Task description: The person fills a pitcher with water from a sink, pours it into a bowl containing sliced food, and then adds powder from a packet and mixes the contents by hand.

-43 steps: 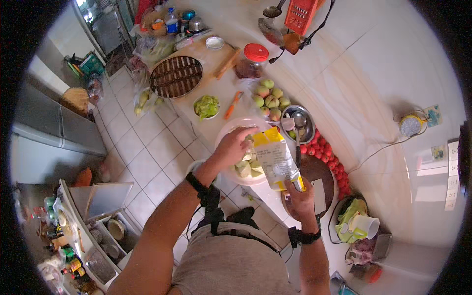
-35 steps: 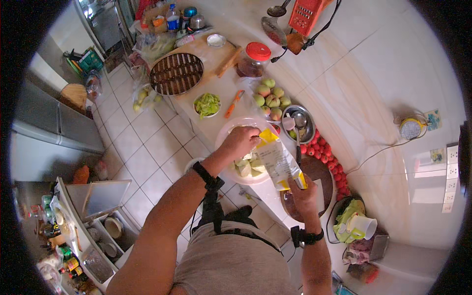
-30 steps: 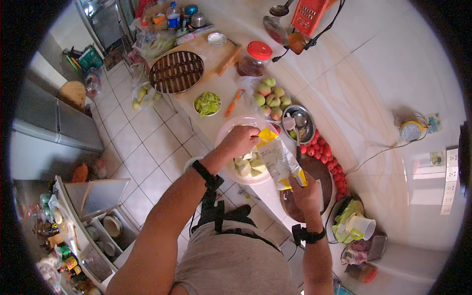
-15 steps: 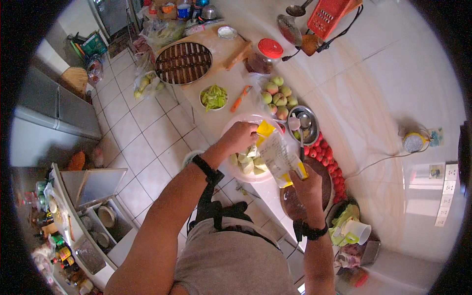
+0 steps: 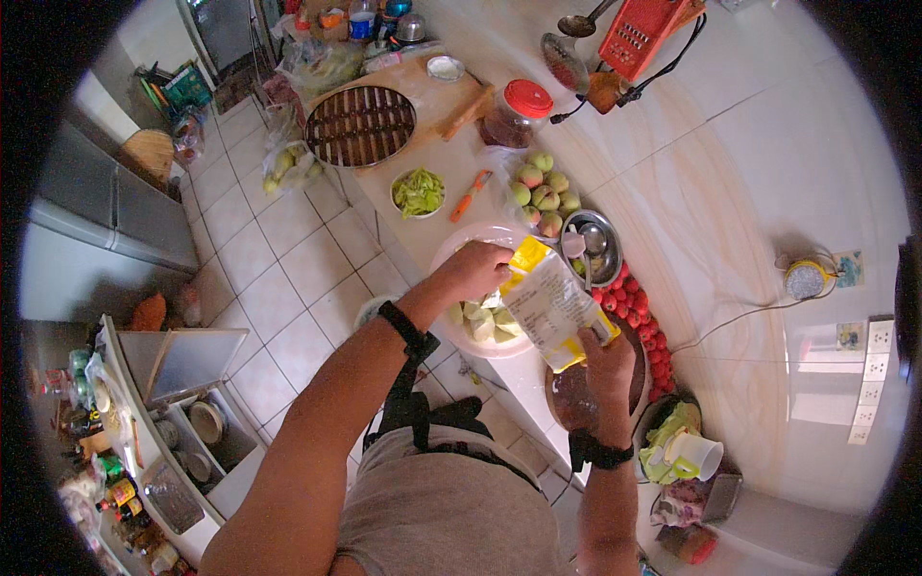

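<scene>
Bag [image 5: 549, 307] slanted past the right rim of the bowl [image 5: 466, 238], long axis running from left hand [image 5: 473, 273], pinching its far end, to right hand [image 5: 609, 367], clasping its near end.

Wearing a plain grey-beige shirt [image 5: 447, 509], sporting a chunky black left wristband [image 5: 408, 330] and a matching black right wristband [image 5: 602, 451].

Yellow-white packet [image 5: 552, 309], slanted, at right edge of pink bowl [image 5: 478, 233].
</scene>
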`<state>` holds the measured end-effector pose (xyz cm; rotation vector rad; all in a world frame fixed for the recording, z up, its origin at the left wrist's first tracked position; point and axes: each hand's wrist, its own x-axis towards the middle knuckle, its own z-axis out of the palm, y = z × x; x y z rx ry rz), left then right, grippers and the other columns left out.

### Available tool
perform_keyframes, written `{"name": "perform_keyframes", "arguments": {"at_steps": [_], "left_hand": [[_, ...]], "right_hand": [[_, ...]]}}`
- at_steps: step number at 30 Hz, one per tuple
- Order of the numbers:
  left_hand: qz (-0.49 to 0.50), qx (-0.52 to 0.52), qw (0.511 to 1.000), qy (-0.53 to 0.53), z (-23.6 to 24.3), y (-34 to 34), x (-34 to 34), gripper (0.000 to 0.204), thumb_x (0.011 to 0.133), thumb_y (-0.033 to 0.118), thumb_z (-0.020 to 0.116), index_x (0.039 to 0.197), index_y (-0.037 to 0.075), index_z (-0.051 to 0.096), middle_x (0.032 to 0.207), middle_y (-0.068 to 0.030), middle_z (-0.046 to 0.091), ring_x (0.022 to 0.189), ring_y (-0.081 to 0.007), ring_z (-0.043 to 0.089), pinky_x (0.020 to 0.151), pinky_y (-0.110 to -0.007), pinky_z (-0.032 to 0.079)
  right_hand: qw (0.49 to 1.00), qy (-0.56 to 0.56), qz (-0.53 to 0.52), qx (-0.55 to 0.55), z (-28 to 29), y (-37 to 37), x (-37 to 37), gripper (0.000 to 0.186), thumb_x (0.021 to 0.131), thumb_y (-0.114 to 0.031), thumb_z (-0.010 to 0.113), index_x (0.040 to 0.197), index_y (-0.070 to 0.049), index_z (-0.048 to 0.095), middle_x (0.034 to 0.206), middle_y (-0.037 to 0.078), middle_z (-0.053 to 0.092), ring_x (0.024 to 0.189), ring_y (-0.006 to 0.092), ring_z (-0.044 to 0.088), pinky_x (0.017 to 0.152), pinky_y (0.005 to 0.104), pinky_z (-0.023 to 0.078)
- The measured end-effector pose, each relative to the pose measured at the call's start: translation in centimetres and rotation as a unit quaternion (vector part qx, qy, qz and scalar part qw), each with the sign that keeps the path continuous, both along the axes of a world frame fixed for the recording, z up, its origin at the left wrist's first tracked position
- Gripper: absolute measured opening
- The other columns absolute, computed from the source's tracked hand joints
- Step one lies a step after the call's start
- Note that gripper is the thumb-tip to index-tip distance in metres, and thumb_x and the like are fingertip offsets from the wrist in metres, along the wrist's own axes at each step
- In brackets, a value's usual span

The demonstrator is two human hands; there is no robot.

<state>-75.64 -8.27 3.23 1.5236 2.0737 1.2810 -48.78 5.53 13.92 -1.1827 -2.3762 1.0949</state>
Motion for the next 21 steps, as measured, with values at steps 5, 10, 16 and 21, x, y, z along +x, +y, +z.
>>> {"name": "perform_keyframes", "arguments": {"at_steps": [5,10,16,21], "left_hand": [[0.017,-0.032,0.999,-0.039,-0.4,-0.9,0.0,0.022,0.088,0.019,0.07,0.097,-0.001,0.069,0.089,-0.0246,0.071,0.086,-0.0438,0.07,0.08,-0.053,0.055],[0.029,-0.044,0.998,-0.034,-1.4,-1.2,0.4,0.024,0.09,0.02,0.069,0.101,-0.001,0.07,0.093,-0.0246,0.072,0.087,-0.0433,0.071,0.08,-0.052,0.056],[0.017,-0.046,0.994,-0.098,-0.7,-1.6,0.7,0.029,0.09,0.021,0.075,0.11,0.0,0.071,0.092,-0.0234,0.073,0.081,-0.0366,0.074,0.077,-0.044,0.059],[-0.008,-0.066,0.994,-0.084,1.7,-1.2,0.7,0.04,0.089,0.035,0.08,0.1,-0.002,0.074,0.091,-0.0219,0.074,0.082,-0.0361,0.074,0.077,-0.045,0.058]], "right_hand": [[0.997,-0.027,0.002,0.076,0.6,-1.3,-0.7,0.028,0.096,-0.019,0.075,0.111,0.005,0.071,0.095,0.015,0.077,0.081,0.0194,0.072,0.071,0.0362,0.057],[0.99,-0.081,0.037,0.106,1.0,-1.8,-1.8,0.031,0.095,-0.021,0.076,0.113,0.004,0.072,0.089,0.019,0.076,0.082,0.0268,0.076,0.073,0.0398,0.058],[0.995,-0.019,0.053,0.08,-0.3,-0.7,-1.2,0.033,0.096,-0.022,0.075,0.116,0.003,0.072,0.097,0.019,0.077,0.083,0.0249,0.074,0.075,0.0398,0.058],[0.998,0.055,-0.003,-0.037,-0.6,0.0,-0.2,0.027,0.099,-0.019,0.073,0.113,0.004,0.073,0.098,0.009,0.077,0.085,0.0152,0.071,0.075,0.0337,0.057]]}}
